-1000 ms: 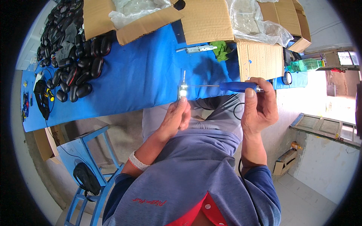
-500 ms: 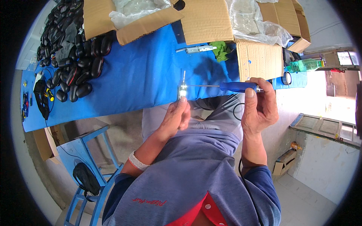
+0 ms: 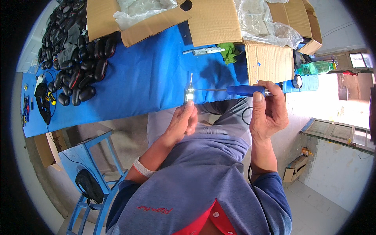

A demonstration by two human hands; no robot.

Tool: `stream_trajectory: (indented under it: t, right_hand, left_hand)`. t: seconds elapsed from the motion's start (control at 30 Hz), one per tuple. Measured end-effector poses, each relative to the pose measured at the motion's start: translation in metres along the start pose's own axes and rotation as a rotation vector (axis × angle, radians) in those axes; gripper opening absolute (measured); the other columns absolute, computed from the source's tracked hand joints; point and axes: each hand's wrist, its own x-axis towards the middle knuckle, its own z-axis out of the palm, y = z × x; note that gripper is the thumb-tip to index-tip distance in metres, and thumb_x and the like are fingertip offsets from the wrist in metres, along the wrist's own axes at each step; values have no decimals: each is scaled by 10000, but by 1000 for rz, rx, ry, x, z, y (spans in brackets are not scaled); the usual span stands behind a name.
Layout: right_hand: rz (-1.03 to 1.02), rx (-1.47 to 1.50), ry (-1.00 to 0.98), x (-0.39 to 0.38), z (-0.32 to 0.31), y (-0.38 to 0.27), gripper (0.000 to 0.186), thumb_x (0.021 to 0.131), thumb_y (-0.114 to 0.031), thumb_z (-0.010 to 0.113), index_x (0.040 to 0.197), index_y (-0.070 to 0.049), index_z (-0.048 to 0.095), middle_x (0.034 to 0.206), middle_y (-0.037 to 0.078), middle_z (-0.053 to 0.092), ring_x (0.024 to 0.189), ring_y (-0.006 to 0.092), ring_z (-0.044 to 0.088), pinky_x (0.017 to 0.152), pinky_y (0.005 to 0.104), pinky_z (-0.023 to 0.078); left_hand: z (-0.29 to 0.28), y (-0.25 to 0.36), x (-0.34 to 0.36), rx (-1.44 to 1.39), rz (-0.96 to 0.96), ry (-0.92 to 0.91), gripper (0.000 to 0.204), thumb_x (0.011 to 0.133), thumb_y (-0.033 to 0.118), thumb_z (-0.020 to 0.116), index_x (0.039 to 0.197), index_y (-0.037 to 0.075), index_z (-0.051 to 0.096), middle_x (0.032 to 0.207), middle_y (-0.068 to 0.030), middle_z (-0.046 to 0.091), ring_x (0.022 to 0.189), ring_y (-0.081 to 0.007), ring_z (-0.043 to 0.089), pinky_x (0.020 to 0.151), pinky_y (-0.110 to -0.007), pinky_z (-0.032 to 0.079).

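In front of the table's near edge, my left hand (image 3: 183,119) grips a small shiny metal part (image 3: 189,94) with a thin rod sticking up from it. Glare hides the part's details. My right hand (image 3: 269,111) is closed around the end of a screwdriver (image 3: 241,91) with a blue handle. Its thin shaft points left, and the tip meets the metal part or lies just at it. On the table beyond lies another metal piece (image 3: 203,51), long and flat, beside a green cloth (image 3: 230,53).
A blue cloth (image 3: 133,82) covers the table. Many black oval cases (image 3: 78,78) are heaped at the left. Open cardboard boxes (image 3: 215,23) with clear plastic stand at the back. A green bottle (image 3: 315,67) lies at the right. A blue chair (image 3: 84,160) stands at lower left.
My right hand and the screwdriver have shifted very slightly left. My left hand and the metal part stay in place.
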Motion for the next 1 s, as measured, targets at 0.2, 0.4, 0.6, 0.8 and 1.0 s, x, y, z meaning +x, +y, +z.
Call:
stream_trajectory:
  t: [0.2,0.4,0.6,0.8,1.0]
  right_hand:
    - [8,-28,-7,0,0,-1,305,837,16,702,1117,78,599,1013,168,661,915,203,629,808,281,513]
    - [3,-1,3,-1,1,0,307,837,11,706,1116,76,599,1010,166,664,924,199,629,817,285,515]
    - [34,-3,10,-2,-2,-1,315,834,19,705,1124,78,596,1022,166,662,920,192,626,806,276,505]
    - [-4,17,7,-3,-1,3,324,836,26,699,1137,80,590,1025,171,656,917,194,624,795,273,503]
    - [2,20,5,-3,0,2,328,839,28,695,1142,86,584,1024,180,654,926,204,627,823,290,509]
  left_hand:
    - [-1,-2,1,-10,1,-2,487,996,557,363,782,121,389,547,-25,422,405,-80,359,375,-234,301]
    - [0,-1,0,-12,-2,1,490,993,563,369,775,125,390,541,-23,420,401,-80,360,371,-235,296]
    - [-1,-2,1,-16,6,-8,490,994,561,364,772,125,389,539,-25,423,394,-82,358,366,-237,297]
    - [-1,-4,1,-11,10,-5,489,997,557,362,773,124,387,539,-27,427,392,-82,357,364,-240,301]
    - [1,-1,0,-14,1,3,485,997,555,363,775,125,390,538,-25,426,396,-79,359,370,-238,301]
